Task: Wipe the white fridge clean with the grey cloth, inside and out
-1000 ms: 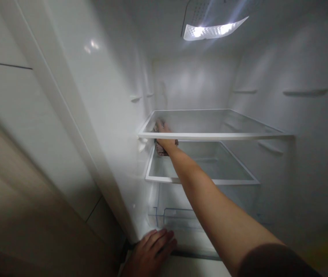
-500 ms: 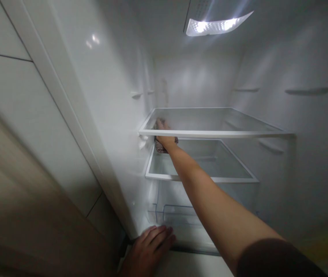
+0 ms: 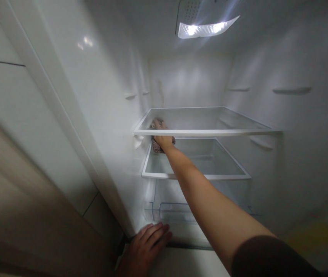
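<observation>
My right hand (image 3: 163, 139) reaches deep into a refrigerator and holds a brown, textured cloth (image 3: 158, 148) against the inner left side. Hand and cloth are between the two glass shelves, with the fingers showing through the upper shelf (image 3: 192, 133). The lower shelf (image 3: 210, 177) lies beneath my forearm. At the bottom left, my left hand (image 3: 149, 246) rests on the front edge of the refrigerator, its fingers stretched out and holding nothing. What lies under its palm is hidden.
A lit lamp (image 3: 207, 29) is on the ceiling of the compartment. Shelf supports (image 3: 292, 90) stick out from the side walls. A clear drawer (image 3: 178, 211) sits below the shelves. Pale panels (image 3: 5, 96) stand close on the left.
The whole view has shifted a little, so the refrigerator appears slightly farther left. My right hand stays with the cloth at the left side, and my left hand rests in the same place.
</observation>
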Tool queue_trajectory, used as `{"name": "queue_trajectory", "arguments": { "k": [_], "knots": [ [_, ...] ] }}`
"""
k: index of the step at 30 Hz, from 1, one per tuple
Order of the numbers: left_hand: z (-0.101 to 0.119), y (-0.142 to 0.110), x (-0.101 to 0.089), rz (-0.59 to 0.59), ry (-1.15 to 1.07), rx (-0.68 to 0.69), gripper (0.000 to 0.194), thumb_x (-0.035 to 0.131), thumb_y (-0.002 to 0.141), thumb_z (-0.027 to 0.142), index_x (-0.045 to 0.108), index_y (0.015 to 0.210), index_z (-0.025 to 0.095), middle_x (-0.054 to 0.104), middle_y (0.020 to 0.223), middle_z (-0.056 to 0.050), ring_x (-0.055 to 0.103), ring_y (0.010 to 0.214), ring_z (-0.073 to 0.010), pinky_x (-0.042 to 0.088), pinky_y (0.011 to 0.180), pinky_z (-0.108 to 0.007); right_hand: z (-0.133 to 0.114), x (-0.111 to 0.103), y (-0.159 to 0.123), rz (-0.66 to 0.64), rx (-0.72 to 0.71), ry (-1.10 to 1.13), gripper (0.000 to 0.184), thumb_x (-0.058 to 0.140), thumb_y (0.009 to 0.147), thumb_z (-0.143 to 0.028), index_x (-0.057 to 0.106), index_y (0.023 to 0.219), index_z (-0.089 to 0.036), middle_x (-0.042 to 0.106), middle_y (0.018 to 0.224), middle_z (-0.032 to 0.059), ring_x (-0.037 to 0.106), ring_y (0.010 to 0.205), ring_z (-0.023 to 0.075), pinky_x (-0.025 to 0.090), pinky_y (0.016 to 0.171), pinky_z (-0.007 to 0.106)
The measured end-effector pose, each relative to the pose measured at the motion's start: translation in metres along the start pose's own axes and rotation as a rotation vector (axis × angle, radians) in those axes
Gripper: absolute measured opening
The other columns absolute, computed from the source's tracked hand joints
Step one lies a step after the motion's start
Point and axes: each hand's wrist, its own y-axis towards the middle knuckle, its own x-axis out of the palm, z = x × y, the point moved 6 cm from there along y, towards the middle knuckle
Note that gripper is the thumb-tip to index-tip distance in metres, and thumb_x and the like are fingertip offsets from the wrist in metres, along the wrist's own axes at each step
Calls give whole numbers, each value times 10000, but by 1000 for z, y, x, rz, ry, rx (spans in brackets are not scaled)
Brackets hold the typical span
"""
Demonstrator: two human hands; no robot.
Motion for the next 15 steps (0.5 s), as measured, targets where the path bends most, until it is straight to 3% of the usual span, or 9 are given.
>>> {"name": "queue_trajectory", "arguments": {
  "k": [10, 15],
  "knots": [
    [-1, -5, 1, -57, -70, -48, 1117, 507, 910, 963, 318, 1769, 275, 516, 1727, -12, 577, 1477, -268, 447, 1194, -402, 1, -2, -7, -71, 18, -2, 524, 425, 1156, -349, 485, 1672, -278, 444, 1694, 180, 656, 1282, 316, 564, 1082, 438],
    [0, -3, -4, -30, -76, -51, 1062, 538, 932, 912, 361, 1755, 263, 534, 1715, -26, 572, 1486, -274, 414, 1230, -404, 33, -19, -22, -127, 94, -19, 465, 521, 1116, -351, 618, 1562, -261, 612, 1542, 171, 658, 1301, 298, 566, 1062, 382]
  ]
}}
